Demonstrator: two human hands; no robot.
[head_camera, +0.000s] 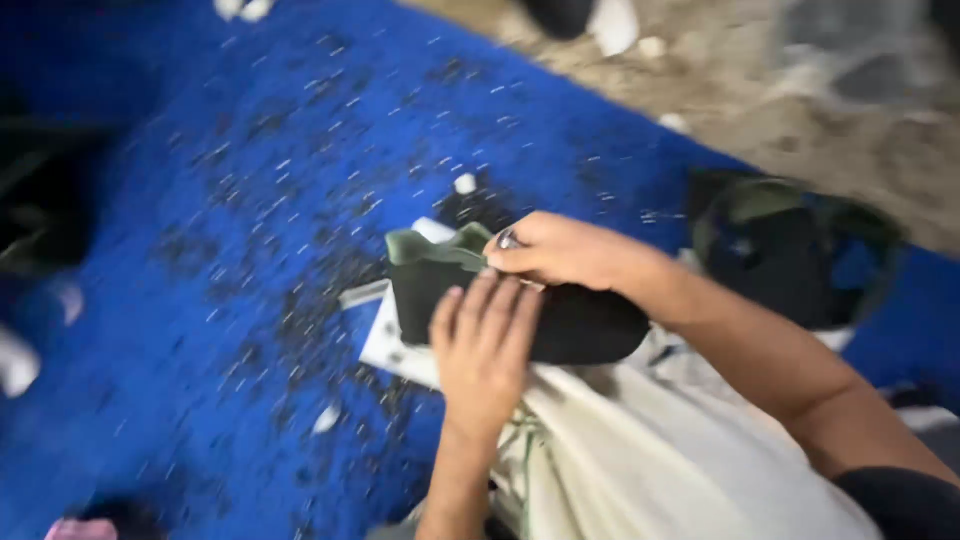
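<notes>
Head view looks down on our two bare hands at work over a dark piece of fabric with an olive-green edge (520, 310), which lies on a white sheet of cloth (640, 450) spread across our lap and over the near edge of a blue felt-like surface (200, 200). Our left hand (483, 350) lies flat and open, palm down, fingers (490, 305) stretched forward and pressing on the middle of the dark fabric. Our right hand (560, 250) comes in from the right and is closed in a pinch on the upper edge of the same piece, just beside the green border; a shiny thimble-like cap (508, 239) sits on one fingertip. The fabric is nearly black, soft and thick, rounded at its right end, with the green edge folded up and wavy at the top left. Under it a flat white card or paper (395, 345) sticks out to the left. Small white scraps (465, 183) and dark specks are scattered over the blue surface. To the right lies another dark piece with green trim (790, 250), blurred, well apart from our hands. Beyond the blue surface is bare brownish ground (800, 130).
</notes>
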